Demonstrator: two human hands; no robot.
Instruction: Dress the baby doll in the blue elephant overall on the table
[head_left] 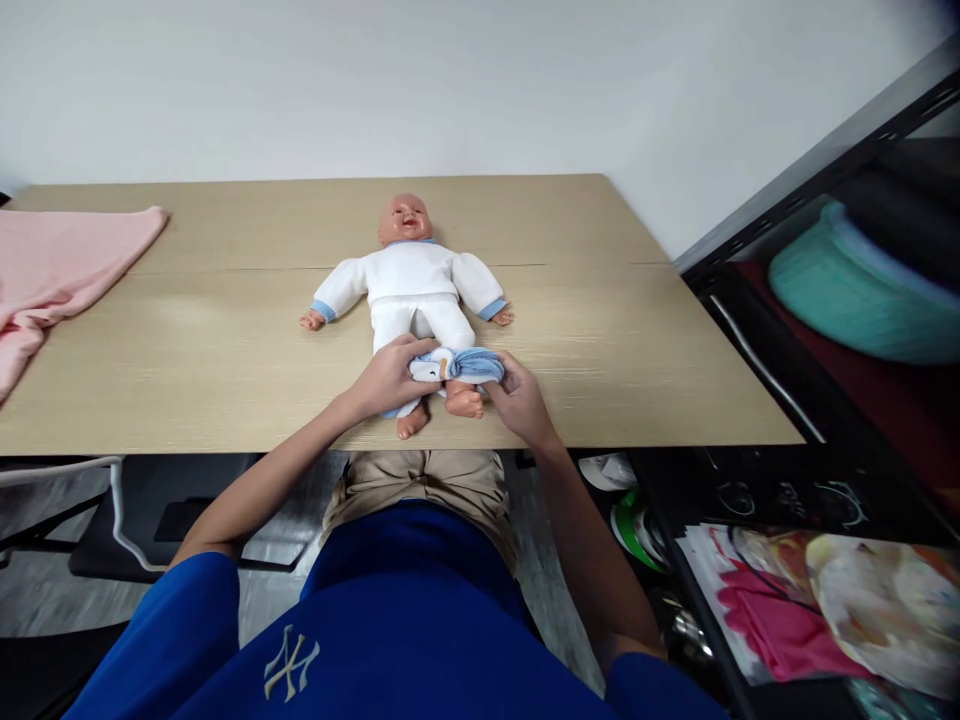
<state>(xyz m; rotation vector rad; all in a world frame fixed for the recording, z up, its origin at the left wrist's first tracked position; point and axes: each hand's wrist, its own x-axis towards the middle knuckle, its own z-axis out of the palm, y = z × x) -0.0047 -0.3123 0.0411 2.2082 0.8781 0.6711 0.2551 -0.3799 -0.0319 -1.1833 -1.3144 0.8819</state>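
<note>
A baby doll (pixel 412 270) lies face up on the table, head toward the wall, in a white top and white trousers with blue cuffs. Over its lower legs, my two hands hold a small bunched blue-and-white piece of baby clothing (pixel 476 365) with a cartoon animal face on it; its exact kind is unclear. My left hand (pixel 394 378) pinches the white end with the face. On the other side, the fingers of my right hand (pixel 521 398) grip the blue end. The doll's bare feet (pixel 465 402) show just below the cloth.
A pink blanket (pixel 67 260) lies at the table's left end. To the right stands a black shelf rack with a turquoise bowl (pixel 862 285); papers and a pink cloth (pixel 780 615) lie lower down. The table's front edge (pixel 637 446) is close to my body.
</note>
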